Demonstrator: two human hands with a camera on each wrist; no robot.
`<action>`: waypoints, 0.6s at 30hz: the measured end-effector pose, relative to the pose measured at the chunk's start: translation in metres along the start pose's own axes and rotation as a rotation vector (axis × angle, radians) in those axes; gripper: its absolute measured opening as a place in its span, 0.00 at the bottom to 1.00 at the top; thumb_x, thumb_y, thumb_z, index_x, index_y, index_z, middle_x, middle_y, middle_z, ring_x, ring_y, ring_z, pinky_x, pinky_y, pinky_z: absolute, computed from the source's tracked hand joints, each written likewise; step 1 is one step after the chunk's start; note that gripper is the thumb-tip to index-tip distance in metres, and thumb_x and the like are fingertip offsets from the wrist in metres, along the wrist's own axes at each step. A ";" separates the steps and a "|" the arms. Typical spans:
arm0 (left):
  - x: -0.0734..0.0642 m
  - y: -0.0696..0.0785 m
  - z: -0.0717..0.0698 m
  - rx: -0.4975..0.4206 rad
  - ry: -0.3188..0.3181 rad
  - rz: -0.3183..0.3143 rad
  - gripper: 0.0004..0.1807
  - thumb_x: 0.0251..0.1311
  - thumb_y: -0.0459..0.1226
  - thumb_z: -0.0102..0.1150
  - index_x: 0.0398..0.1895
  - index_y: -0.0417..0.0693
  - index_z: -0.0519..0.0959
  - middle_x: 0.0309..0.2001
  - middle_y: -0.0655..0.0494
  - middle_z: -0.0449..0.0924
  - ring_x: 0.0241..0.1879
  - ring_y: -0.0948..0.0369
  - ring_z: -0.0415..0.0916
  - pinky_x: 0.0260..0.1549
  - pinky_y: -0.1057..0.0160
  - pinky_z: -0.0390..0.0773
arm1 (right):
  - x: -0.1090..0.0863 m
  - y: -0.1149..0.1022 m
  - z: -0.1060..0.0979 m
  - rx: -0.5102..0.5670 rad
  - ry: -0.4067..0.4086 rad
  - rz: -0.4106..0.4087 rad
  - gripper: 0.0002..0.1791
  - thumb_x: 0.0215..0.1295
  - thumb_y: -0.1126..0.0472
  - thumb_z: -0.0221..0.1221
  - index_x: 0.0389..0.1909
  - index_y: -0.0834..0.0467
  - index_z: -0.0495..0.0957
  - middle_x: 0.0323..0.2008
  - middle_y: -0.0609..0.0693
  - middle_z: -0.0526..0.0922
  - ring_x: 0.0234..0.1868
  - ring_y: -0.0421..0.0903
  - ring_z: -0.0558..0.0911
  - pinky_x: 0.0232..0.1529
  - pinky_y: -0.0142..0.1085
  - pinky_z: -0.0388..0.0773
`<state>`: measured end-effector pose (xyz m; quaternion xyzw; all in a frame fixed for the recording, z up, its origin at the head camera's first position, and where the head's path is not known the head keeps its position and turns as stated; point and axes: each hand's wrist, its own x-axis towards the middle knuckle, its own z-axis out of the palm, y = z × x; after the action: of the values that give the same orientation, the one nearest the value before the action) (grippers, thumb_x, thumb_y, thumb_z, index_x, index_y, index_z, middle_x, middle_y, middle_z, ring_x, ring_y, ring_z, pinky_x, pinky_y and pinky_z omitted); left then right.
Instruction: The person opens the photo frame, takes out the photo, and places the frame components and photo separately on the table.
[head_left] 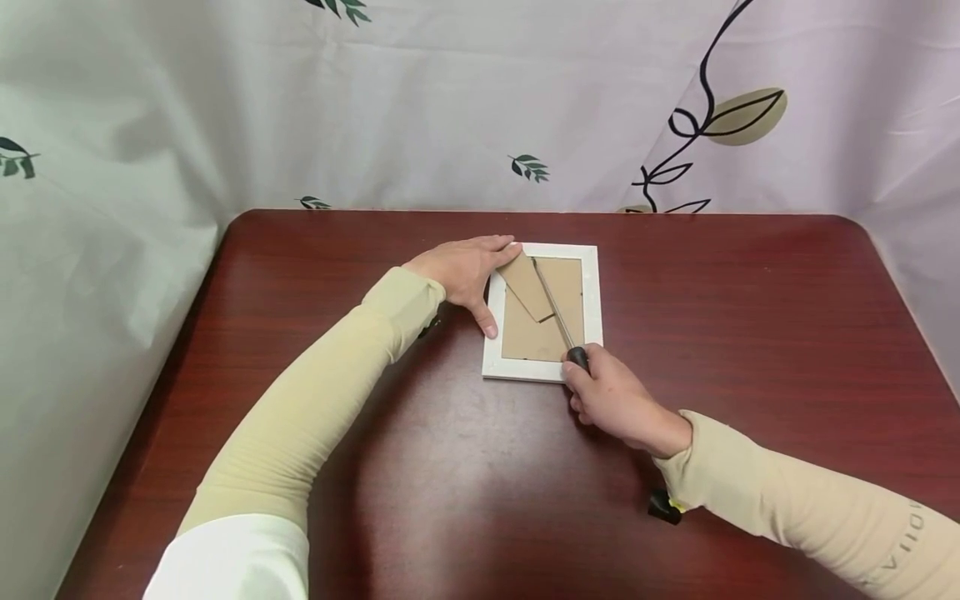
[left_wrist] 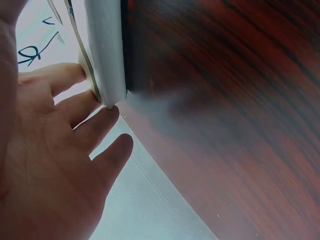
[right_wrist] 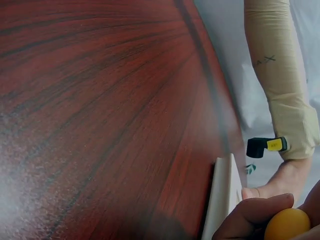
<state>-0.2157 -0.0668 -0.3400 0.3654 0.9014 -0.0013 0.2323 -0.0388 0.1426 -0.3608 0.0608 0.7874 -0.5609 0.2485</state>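
We see the right hand (head_left: 615, 396) gripping the screwdriver (head_left: 553, 304), its shaft angled across the white frame (head_left: 591, 292), which lies back up on the desk (head_left: 712, 333). Backing board (head_left: 525, 343) and stand flap (head_left: 523, 283) are both in place, so we'd judge work underway, board not out yet. Left hand (head_left: 459, 268) is spread, at the frame's left side and far corner. Most of the handle is hidden; we can't tell what the tip touches.
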 end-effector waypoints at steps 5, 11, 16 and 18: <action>0.000 0.000 -0.001 -0.002 0.007 -0.003 0.77 0.31 0.67 0.79 0.82 0.49 0.44 0.81 0.50 0.40 0.80 0.57 0.37 0.75 0.60 0.48 | -0.001 0.000 0.001 0.015 -0.002 -0.004 0.10 0.79 0.63 0.43 0.49 0.68 0.63 0.20 0.51 0.67 0.19 0.42 0.67 0.17 0.31 0.67; 0.000 0.001 0.000 0.006 0.009 -0.008 0.77 0.31 0.67 0.79 0.82 0.49 0.44 0.81 0.50 0.40 0.80 0.56 0.38 0.75 0.59 0.49 | 0.000 0.001 0.002 0.003 0.013 -0.007 0.10 0.79 0.63 0.43 0.50 0.68 0.63 0.20 0.51 0.67 0.19 0.42 0.67 0.17 0.30 0.67; 0.000 0.002 -0.001 0.008 0.008 -0.015 0.77 0.31 0.67 0.79 0.82 0.49 0.44 0.81 0.50 0.40 0.80 0.56 0.38 0.75 0.59 0.50 | 0.000 0.001 0.003 -0.020 0.018 -0.009 0.10 0.79 0.64 0.43 0.50 0.68 0.63 0.19 0.51 0.67 0.19 0.42 0.68 0.18 0.32 0.69; 0.000 0.002 -0.001 0.009 0.005 -0.018 0.77 0.31 0.67 0.79 0.82 0.49 0.44 0.81 0.50 0.40 0.80 0.57 0.38 0.75 0.58 0.50 | 0.000 0.001 0.004 -0.017 0.014 -0.009 0.10 0.79 0.64 0.43 0.50 0.68 0.63 0.19 0.51 0.67 0.19 0.42 0.67 0.18 0.32 0.69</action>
<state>-0.2142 -0.0651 -0.3388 0.3581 0.9053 -0.0065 0.2282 -0.0372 0.1395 -0.3621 0.0590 0.7941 -0.5549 0.2409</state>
